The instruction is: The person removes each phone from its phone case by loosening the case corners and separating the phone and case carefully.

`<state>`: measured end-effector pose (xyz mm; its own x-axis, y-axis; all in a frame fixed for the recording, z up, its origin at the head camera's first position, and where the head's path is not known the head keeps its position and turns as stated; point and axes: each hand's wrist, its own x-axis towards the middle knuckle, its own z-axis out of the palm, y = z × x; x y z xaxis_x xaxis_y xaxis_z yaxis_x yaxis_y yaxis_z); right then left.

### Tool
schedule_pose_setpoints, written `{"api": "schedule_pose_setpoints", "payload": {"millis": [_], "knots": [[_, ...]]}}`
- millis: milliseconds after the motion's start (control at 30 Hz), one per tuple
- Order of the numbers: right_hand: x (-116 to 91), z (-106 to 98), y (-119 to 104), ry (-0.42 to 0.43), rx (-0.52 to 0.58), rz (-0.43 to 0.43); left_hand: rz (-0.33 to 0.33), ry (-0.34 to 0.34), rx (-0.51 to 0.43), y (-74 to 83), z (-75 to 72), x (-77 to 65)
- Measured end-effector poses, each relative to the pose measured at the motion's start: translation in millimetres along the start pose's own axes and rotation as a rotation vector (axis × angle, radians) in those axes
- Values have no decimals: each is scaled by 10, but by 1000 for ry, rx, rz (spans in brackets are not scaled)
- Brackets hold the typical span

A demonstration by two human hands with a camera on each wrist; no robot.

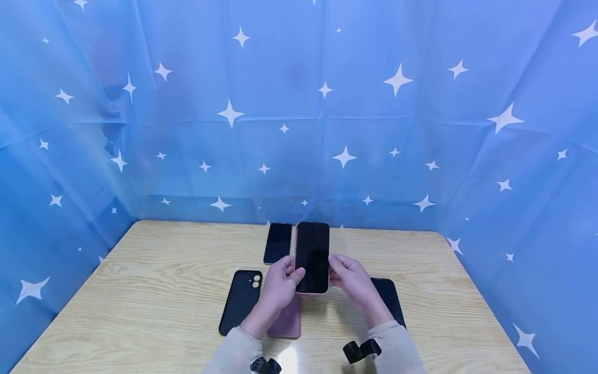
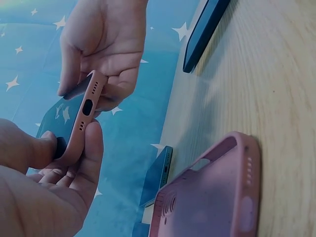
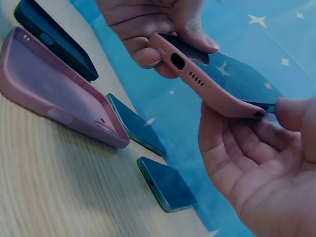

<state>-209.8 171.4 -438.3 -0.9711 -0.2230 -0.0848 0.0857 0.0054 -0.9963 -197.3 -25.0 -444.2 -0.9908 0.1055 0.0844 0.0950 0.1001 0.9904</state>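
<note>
Both hands hold a dark-screened phone [image 1: 313, 254] in a pink phone case [image 3: 217, 101] above the middle of the table. My left hand [image 1: 279, 284] grips its lower left, thumb over the screen's edge. From the other side my right hand [image 1: 350, 280] pinches the right edge. In the right wrist view, the phone's edge stands slightly raised from the case beside the right thumb [image 3: 291, 113]. The case's port cutout and speaker holes face the wrist cameras. Partly hidden beneath the left hand, a mauve-pink phone case [image 1: 286, 324] lies on the table, its hollow side up.
A black phone case [image 1: 240, 301] lies to the left. Behind the hands is a dark phone [image 1: 277, 243], and another phone [image 3: 168, 185] shows in the right wrist view. A dark flat item [image 1: 390, 301] is half hidden by the right forearm. Blue star-patterned cloth [image 1: 299, 104] surrounds the table.
</note>
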Motion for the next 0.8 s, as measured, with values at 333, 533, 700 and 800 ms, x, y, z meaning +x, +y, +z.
{"api": "schedule_pose_setpoints", "payload": {"millis": [333, 533, 700, 800], "knots": [[-74, -5, 48, -123, -129, -69, -13, 20, -77, -4, -48, 66], [-117, 43, 56, -88, -133, -68, -13, 37, -123, 24, -58, 59], [-153, 160, 60, 37, -148, -101, -20, 56, -122, 31, -47, 61], [-163, 264, 67, 135, -120, -123, -24, 66, -119, 27, -33, 64]]}}
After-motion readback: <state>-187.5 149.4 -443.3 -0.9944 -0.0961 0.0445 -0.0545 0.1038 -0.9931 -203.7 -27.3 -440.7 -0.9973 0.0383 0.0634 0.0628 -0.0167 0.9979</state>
